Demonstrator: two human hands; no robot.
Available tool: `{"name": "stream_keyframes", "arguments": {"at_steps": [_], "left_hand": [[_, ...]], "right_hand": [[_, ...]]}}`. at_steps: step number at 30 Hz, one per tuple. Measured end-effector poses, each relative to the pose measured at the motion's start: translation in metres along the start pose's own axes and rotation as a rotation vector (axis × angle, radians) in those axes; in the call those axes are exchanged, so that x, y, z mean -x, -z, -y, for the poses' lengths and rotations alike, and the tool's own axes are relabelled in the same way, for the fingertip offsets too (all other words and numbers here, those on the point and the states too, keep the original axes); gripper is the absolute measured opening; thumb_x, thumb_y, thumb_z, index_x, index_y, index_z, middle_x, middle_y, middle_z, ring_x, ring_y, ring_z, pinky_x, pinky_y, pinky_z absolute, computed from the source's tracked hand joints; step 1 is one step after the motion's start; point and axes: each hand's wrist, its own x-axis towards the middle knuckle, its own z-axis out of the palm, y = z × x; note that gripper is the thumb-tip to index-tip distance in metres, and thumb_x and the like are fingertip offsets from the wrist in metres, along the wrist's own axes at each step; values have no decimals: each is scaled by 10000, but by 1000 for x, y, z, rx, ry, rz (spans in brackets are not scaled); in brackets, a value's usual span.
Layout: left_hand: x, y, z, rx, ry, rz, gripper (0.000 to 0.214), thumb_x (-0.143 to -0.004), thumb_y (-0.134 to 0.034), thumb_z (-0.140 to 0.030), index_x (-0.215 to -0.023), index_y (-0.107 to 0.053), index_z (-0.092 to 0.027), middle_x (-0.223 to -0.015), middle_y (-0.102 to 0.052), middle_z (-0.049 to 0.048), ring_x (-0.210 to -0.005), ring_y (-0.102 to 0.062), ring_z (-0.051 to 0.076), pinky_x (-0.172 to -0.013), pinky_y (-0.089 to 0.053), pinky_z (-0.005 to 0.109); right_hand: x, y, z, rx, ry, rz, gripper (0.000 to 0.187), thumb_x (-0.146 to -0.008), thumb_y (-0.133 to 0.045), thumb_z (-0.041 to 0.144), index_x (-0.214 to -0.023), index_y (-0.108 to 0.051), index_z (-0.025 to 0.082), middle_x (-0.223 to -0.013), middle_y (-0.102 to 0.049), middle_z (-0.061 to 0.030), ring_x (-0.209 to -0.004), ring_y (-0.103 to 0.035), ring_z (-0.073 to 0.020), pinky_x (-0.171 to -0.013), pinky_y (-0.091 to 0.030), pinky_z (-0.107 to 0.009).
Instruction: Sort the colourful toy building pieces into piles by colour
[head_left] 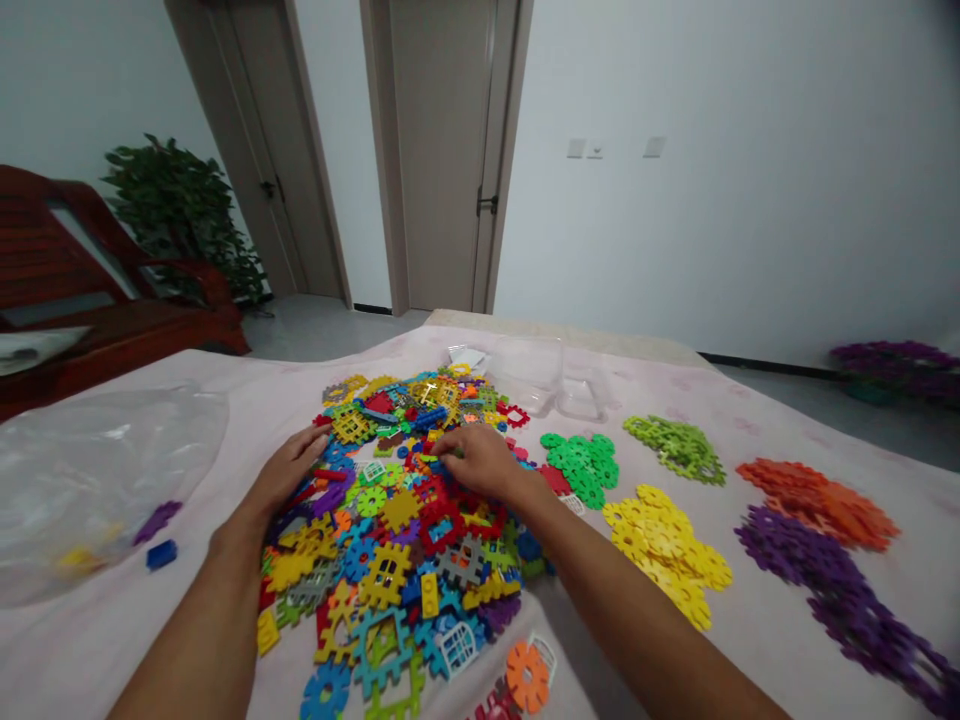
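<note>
Fingers (313, 440) of our left hand (289, 468) lie flat and slightly apart on the left edge of the mixed pile (397, 540) of bright interlocking pieces, pointing far and right. The pile spreads between both hands, near to far. Our right hand (486, 462) rests on the pile's far middle, its fingers (452, 452) curled leftward onto a small green bit (458, 453); we cannot tell whether they clamp it. Right of that hand lie the green heap (581, 462), yellow heap (667, 545), orange heap (817, 500) and purple heap (825, 580). Everything sits on a desk (225, 400) under pale pink cloth, a clear bag (90, 470) at its left; beyond stand two doors (442, 150) and a white wall (750, 200).
</note>
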Motion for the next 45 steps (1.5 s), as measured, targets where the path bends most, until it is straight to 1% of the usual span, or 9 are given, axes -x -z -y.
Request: {"name": "stream_keyframes", "arguments": {"at_steps": [4,9,16,22,25,31,36,39,45], "left_hand": [[-10,-2,13,-100,-83,17,686,-815,-553,-651,-1277,-711,-169,-1455,-608,149,-1361,-547,327,-1185,-385,480],[-17,-5,27,-167,-128,4,675,-807,-562,-629,-1274,-706,-163,-1458,-596,154,-1352,-551,319,-1177,-397,464],[-20,-9,34,-231,-156,-3,674,-849,-528,-627,-1301,-683,-151,-1438,-605,149,-1340,-553,304,-1168,-402,439],[-20,-9,34,-263,-145,3,662,-863,-509,-624,-1309,-678,-165,-1449,-595,146,-1345,-546,297,-1171,-391,432],[-20,-8,33,-275,-136,2,666,-860,-510,-628,-1312,-678,-168,-1448,-598,145,-1344,-548,304,-1168,-394,440],[-20,-7,31,-285,-137,12,687,-858,-498,-639,-1313,-675,-156,-1430,-612,153,-1322,-568,303,-1155,-413,431],[-24,-7,38,-276,-146,12,655,-856,-505,-650,-1293,-679,-194,-1415,-626,148,-1308,-581,317,-1146,-429,459],[-27,-7,45,-274,-133,13,611,-851,-522,-640,-1281,-677,-234,-1403,-635,140,-1295,-590,330,-1139,-436,489],[-29,-8,49,-255,-140,1,564,-830,-535,-640,-1232,-679,-271,-1376,-651,125,-1291,-589,349,-1135,-442,522]], "right_hand": [[-36,-32,26,107,202,106,334,-896,-589,175,-1140,-786,287,-1188,-771,-9,-1135,-673,-218,-977,-487,-314],[-69,-65,39,180,383,169,380,-903,-680,228,-1282,-706,249,-1347,-683,-62,-1200,-621,-233,-999,-480,-327],[-71,-69,49,372,484,181,245,-950,-640,322,-1131,-741,191,-1110,-751,-112,-1114,-641,-287,-918,-511,-357],[-57,-60,42,155,81,89,385,-965,-526,232,-1341,-610,258,-1173,-753,-76,-1052,-697,-228,-849,-510,-310],[-50,-51,31,60,45,60,442,-932,-568,236,-1372,-591,265,-1206,-745,-48,-1055,-689,-206,-854,-485,-284],[-38,-36,16,-132,-40,-5,149,-880,-659,312,-953,-736,207,-875,-736,-3,-781,-620,-160,-680,-394,-237],[-24,-24,4,-278,35,-137,134,-876,-681,295,-806,-714,185,-804,-684,24,-786,-595,-137,-691,-374,-215],[-6,-1,-17,-215,-137,-161,194,-931,-598,301,-820,-698,177,-755,-662,29,-728,-574,-125,-640,-349,-209],[56,53,-80,135,-552,-166,246,-963,-515,288,-896,-722,173,-881,-734,-43,-806,-624,-154,-624,-318,-234]]}}
